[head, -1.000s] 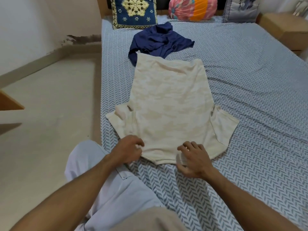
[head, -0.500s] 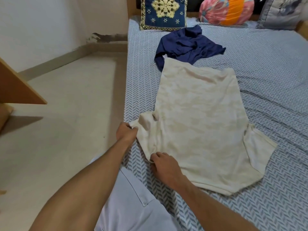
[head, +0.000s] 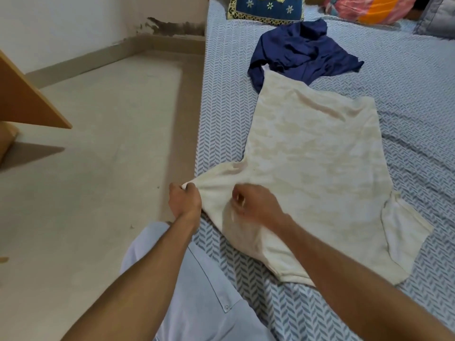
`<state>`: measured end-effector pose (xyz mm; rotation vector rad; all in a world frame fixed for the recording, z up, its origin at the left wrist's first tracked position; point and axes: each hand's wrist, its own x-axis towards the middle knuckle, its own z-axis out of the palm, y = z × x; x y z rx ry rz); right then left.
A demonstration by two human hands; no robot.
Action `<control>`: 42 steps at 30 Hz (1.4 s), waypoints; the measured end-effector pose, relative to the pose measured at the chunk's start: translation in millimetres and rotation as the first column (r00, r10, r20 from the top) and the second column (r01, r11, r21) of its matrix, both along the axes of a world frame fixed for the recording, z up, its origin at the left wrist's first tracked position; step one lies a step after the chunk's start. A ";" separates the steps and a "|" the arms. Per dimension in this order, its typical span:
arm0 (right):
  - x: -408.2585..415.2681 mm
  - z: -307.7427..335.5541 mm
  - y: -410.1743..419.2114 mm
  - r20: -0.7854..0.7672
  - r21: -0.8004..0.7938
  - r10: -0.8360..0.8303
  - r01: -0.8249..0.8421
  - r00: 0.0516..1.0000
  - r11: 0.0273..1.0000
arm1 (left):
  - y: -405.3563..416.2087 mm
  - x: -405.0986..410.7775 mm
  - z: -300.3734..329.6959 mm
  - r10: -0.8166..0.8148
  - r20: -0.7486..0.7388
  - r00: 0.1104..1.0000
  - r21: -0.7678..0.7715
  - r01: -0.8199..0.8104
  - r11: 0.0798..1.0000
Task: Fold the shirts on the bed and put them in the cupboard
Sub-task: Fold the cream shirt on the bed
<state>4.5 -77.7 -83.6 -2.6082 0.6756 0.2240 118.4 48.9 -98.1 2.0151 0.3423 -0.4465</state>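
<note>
A cream shirt (head: 317,156) lies spread flat on the bed (head: 406,99), collar end toward me. My left hand (head: 184,200) grips the end of its left sleeve and holds it stretched out past the bed's edge. My right hand (head: 256,205) sits on the shirt near that shoulder with curled fingers; whether it pinches the cloth is blurred. The other sleeve (head: 403,232) lies flat at the right. A crumpled dark blue shirt (head: 302,50) lies beyond the cream one, touching its far hem.
Pillows line the head of the bed: a blue embroidered one (head: 268,7), a pink and orange one (head: 369,8). Bare floor (head: 103,143) runs along the bed's left side. A wooden panel (head: 22,99) juts in at far left. My knee (head: 197,291) is below.
My left hand has pulled the left sleeve out straight toward the bed's edge. My right hand moved up from the shirt's near edge onto the shoulder area. The view shifted left.
</note>
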 end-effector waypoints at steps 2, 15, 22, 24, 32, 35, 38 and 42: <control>34.2 -2.6 -24.4 0.056 0.001 -0.096 0.096 0.994 0.995 | 1.5 -2.4 -3.4 -0.004 -0.019 1.000 -0.024 0.004 1.000; -58.0 -6.6 -102.2 0.256 0.176 -0.420 0.385 0.871 0.906 | -30.5 -45.2 3.2 -0.561 0.329 0.759 0.451 0.396 0.800; -281.1 0.8 -186.1 0.124 0.092 -0.970 0.971 0.210 0.222 | -103.4 -185.8 0.0 -0.949 0.316 0.002 0.336 0.935 0.114; -329.4 -23.2 -217.3 0.015 0.206 -0.999 0.977 0.049 0.051 | -114.7 -229.0 -5.7 -0.957 0.179 -0.230 0.318 0.934 -0.165; -341.3 -33.2 -235.7 -0.091 0.672 -0.983 0.719 -0.160 -0.180 | -134.6 -284.3 -10.7 -0.905 -0.015 -0.425 0.507 0.777 -0.373; -349.9 -31.4 -245.9 -0.116 0.651 -0.980 0.733 -0.164 -0.199 | -140.3 -300.6 -6.1 -0.900 -0.091 -0.426 0.526 0.747 -0.407; -366.6 -18.2 -242.1 -0.031 0.632 -0.990 0.765 -0.135 -0.124 | -138.6 -306.3 -7.5 -0.911 -0.100 -0.400 0.508 0.767 -0.393; -399.7 -26.3 -225.9 0.045 0.569 -0.995 0.821 -0.083 -0.043 | -139.9 -308.0 0.0 -0.899 -0.117 -0.422 0.426 0.797 -0.429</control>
